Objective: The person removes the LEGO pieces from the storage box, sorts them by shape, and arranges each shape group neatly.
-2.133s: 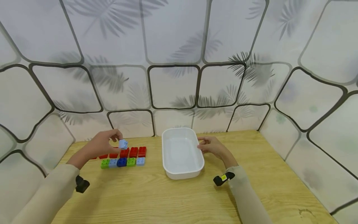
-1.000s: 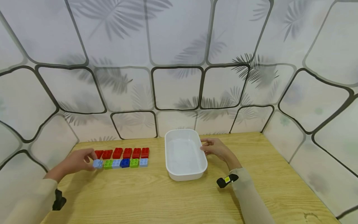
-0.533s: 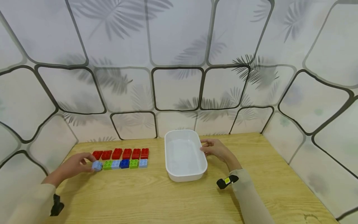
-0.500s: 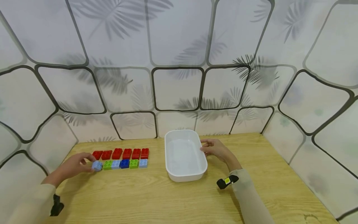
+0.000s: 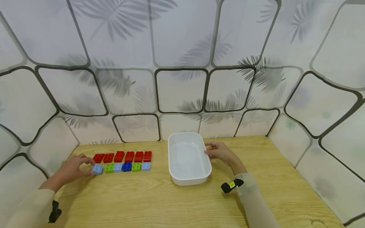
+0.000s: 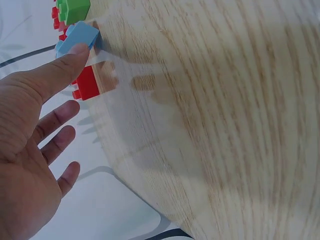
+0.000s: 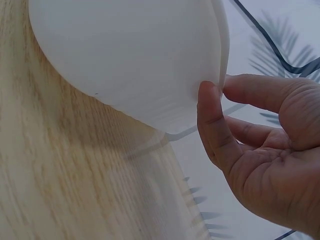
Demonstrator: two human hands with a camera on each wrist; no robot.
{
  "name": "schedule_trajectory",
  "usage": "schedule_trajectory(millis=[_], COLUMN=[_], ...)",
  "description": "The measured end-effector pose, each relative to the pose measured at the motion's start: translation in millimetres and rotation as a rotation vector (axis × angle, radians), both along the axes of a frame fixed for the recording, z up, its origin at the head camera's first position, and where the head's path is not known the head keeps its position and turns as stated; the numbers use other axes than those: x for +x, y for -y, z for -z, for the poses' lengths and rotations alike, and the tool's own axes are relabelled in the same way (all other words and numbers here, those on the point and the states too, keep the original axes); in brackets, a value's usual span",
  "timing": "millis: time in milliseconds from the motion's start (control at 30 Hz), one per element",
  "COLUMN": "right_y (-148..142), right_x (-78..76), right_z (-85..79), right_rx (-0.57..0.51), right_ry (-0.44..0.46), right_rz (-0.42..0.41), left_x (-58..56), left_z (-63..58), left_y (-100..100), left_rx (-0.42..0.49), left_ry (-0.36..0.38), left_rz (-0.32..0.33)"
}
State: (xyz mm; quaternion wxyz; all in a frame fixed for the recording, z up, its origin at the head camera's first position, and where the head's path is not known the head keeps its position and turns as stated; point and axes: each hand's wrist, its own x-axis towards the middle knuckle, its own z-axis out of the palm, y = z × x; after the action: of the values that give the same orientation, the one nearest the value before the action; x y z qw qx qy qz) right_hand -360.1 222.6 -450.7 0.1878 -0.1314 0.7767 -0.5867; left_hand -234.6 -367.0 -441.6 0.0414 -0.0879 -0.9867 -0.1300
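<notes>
In the head view, my left hand (image 5: 69,169) is at the left end of a row of toy bricks, with a light blue toy brick (image 5: 97,169) between thumb and index fingertip. The left wrist view shows the thumb (image 6: 67,67) against this light blue brick (image 6: 80,37); the index finger is hidden there and the other fingers are spread. The brick sits slightly askew, studs up, beside a green brick (image 5: 109,168). My right hand (image 5: 220,152) pinches the right rim of a white plastic tub (image 5: 189,182); in the right wrist view, thumb and finger grip that rim (image 7: 223,55).
Several red bricks (image 5: 119,156) form a back row on the wooden table (image 5: 159,205). In front of them run a light blue brick (image 5: 118,167), a dark blue brick (image 5: 127,167), a green brick (image 5: 136,167) and another light blue brick (image 5: 146,166). A patterned wall covering (image 5: 182,88) borders the table.
My left hand has carried the light blue brick from above the red row down to the left end of the front row, lately shifting and turning it slightly. The right hand stays on the tub.
</notes>
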Motion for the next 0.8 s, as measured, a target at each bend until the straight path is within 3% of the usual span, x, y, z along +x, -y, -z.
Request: schedule_trajectory(millis=[367, 700, 800], right_y=[0.2, -0.9, -0.3], right_x=[2.3, 0.7, 1.5], right_z=[-1.4, 0.9, -0.3], right_rx=[0.006, -0.004, -0.001], right_ry=[0.004, -0.002, -0.001], right_rz=[0.005, 0.0, 0.002], left_x=[0.4, -5.4, -6.0], left_z=[-0.9, -1.3, 1.4], left_y=[-3.7, -7.7, -7.2], left_rx=[-0.023, -0.054, -0.06], left_ry=[-0.004, 0.091, 0.088], left_rz=[-0.023, -0.059, -0.061])
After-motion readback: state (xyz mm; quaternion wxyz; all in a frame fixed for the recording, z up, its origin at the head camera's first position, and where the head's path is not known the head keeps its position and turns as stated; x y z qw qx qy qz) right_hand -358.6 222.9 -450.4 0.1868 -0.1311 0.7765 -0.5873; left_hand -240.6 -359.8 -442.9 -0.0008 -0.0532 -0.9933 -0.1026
